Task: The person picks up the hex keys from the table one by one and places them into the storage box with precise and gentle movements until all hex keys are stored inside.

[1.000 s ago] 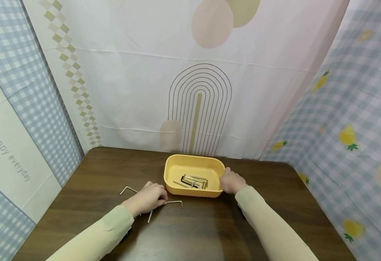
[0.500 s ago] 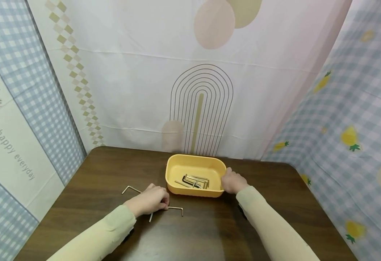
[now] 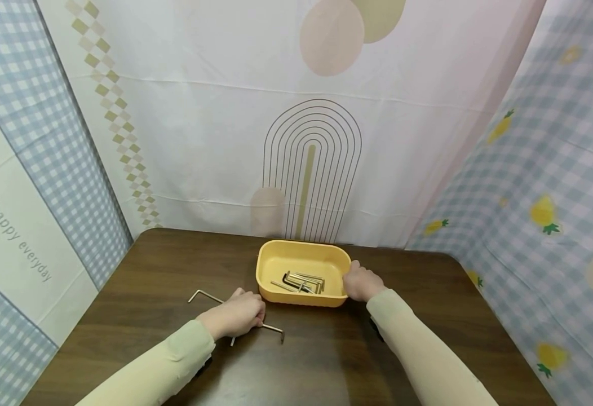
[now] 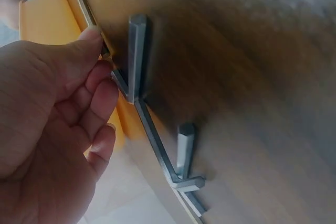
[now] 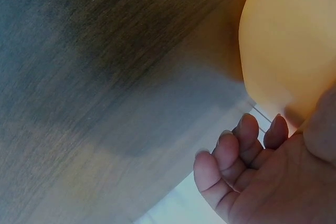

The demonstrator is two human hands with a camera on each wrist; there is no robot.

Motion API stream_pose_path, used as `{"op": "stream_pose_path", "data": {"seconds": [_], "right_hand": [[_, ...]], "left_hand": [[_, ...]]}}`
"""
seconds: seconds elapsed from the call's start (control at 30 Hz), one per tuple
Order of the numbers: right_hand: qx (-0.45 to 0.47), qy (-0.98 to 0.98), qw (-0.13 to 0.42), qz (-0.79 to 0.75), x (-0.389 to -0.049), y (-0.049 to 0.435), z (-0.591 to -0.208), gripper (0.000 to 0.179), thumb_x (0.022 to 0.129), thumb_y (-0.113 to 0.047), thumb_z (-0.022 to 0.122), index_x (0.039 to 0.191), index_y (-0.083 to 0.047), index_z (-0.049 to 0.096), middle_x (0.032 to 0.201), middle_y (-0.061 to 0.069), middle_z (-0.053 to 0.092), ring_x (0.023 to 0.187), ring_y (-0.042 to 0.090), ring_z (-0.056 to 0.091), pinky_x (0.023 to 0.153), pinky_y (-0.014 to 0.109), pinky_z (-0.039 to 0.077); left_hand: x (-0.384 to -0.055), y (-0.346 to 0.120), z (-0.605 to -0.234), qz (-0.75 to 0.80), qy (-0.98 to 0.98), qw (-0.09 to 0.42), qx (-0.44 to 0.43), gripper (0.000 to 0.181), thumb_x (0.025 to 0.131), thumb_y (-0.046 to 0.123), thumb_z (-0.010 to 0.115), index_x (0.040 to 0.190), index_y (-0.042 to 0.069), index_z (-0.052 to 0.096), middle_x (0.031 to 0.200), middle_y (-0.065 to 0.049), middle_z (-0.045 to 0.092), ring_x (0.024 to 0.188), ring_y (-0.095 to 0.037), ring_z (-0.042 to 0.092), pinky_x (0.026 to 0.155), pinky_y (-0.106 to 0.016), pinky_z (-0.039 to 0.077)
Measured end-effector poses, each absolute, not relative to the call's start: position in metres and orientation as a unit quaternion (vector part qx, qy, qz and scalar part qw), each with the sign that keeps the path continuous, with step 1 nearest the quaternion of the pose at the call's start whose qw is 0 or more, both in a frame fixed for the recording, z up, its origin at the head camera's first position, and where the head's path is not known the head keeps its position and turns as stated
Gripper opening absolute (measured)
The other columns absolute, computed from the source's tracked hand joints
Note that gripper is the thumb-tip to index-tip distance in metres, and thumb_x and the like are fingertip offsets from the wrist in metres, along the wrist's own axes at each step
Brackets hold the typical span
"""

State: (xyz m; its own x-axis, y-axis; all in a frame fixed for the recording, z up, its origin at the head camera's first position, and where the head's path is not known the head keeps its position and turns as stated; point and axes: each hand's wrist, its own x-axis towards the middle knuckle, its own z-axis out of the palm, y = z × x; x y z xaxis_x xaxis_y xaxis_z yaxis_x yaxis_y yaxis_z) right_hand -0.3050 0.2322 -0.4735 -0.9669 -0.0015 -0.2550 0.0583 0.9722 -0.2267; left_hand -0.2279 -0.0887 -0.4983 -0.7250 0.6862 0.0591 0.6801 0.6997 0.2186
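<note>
My left hand (image 3: 238, 314) pinches a brass-coloured hex key (image 3: 273, 329) between thumb and fingertips, just in front of the yellow bin (image 3: 276, 266). Its bent end points out to the right. In the left wrist view the same thumb and fingers hold its long arm, and several other grey-looking hex keys (image 4: 138, 56) lie on the table beside the fingers. Partly covered by the left hand in the head view, one hex key (image 3: 207, 295) reaches out to the left. My right hand (image 3: 362, 282) grips the bin's right end, thumb over the rim.
Inside the bin lie several brass-coloured hex keys (image 3: 309, 277) and a black one (image 3: 286, 280). The bin stands toward the back of the dark wooden table (image 3: 296, 361). A patterned cloth (image 3: 200, 141) hangs behind the table, with checked cloth (image 3: 540, 169) at the right.
The left hand has drawn slightly toward me and to the right, and the pinched hex key now slants, its bent end nearer me. The right hand and the bin stay put.
</note>
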Motion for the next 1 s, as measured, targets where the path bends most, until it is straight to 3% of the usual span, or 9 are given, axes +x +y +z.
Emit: {"op": "stream_pose_path", "data": {"seconds": [0.23,0.4,0.67,0.83,1.0], "right_hand": [[0.012,0.986,0.124,-0.111,-0.305,0.232,-0.474,0.033,0.101,-0.023,0.033,0.116,0.005,0.042,0.082,0.013,0.054,0.072,0.028,0.056,0.068,0.042,0.044],[0.012,0.986,0.125,-0.113,-0.305,0.232,-0.474,0.034,0.100,-0.023,0.033,0.117,0.005,0.041,0.082,0.013,0.054,0.071,0.028,0.055,0.068,0.041,0.044],[0.018,0.985,0.127,-0.113,-0.306,0.232,-0.475,0.036,0.101,-0.024,0.032,0.120,0.006,0.041,0.081,0.013,0.054,0.070,0.027,0.055,0.068,0.041,0.044],[0.018,0.985,0.127,-0.115,-0.305,0.232,-0.475,0.036,0.101,-0.024,0.032,0.119,0.006,0.041,0.081,0.013,0.054,0.069,0.028,0.055,0.067,0.041,0.044],[0.019,0.985,0.127,-0.116,-0.306,0.231,-0.476,0.036,0.101,-0.024,0.032,0.119,0.006,0.041,0.081,0.013,0.054,0.068,0.027,0.055,0.066,0.041,0.044]], "left_hand": [[-0.226,-0.084,-0.497,0.151,0.917,0.035,0.368,0.019,0.091,0.015,0.065,0.076,0.019,0.054,0.068,0.015,0.047,0.063,-0.003,0.046,0.072,-0.031,0.038],[-0.224,-0.081,-0.492,0.186,0.904,0.049,0.382,0.018,0.090,0.009,0.065,0.076,0.017,0.057,0.070,0.013,0.049,0.065,-0.004,0.048,0.064,-0.025,0.042],[-0.221,-0.080,-0.486,0.183,0.889,0.035,0.419,0.012,0.088,0.005,0.064,0.081,0.012,0.068,0.076,0.011,0.059,0.072,-0.003,0.053,0.071,-0.027,0.047],[-0.222,-0.079,-0.474,0.263,0.885,0.037,0.383,0.011,0.094,0.008,0.059,0.088,0.010,0.068,0.083,0.008,0.061,0.079,-0.004,0.055,0.076,-0.030,0.048],[-0.227,-0.077,-0.461,0.334,0.875,-0.008,0.350,0.009,0.096,0.009,0.058,0.093,0.008,0.065,0.086,0.006,0.059,0.080,-0.008,0.054,0.076,-0.031,0.048]]}}
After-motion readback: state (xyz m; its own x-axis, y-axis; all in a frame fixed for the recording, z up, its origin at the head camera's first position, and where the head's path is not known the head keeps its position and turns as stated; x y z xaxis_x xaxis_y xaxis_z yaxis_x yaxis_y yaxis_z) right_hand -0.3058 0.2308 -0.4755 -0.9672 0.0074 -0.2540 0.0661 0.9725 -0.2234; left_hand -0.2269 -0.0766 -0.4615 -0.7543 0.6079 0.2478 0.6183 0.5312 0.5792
